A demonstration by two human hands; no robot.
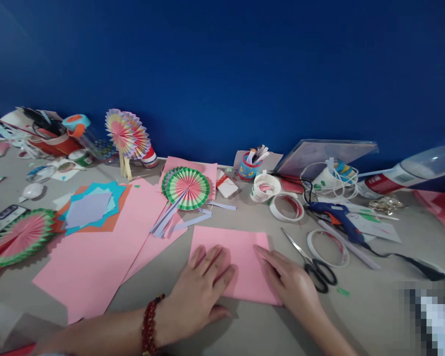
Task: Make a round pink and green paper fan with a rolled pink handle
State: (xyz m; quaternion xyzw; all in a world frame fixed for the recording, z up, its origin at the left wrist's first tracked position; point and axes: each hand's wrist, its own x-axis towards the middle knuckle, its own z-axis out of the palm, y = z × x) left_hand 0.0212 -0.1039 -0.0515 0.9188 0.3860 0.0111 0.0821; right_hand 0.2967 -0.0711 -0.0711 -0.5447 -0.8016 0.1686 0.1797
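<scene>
A folded sheet of pink paper (241, 247) lies flat on the grey table in front of me. My left hand (203, 284), with a dark red bead bracelet (151, 324) at the wrist, rests on its left part, fingers spread and flat. On the sheet's right edge lies my right hand (291, 274), its index finger stretched along the paper and nothing held. Black-handled scissors (313, 269) lie just right of that hand. Beyond the sheet is a pleated pink and green paper rosette (189, 189) with pale purple strips (166, 217).
Large pink sheets (96, 267) and stacked coloured paper shapes (91, 207) lie on the left, near another rosette (25, 237). Tape rolls (287, 207), a blue glue gun (335, 217) and a plastic bottle (411, 170) occupy the right. A pen pot (249, 169) stands against the blue wall.
</scene>
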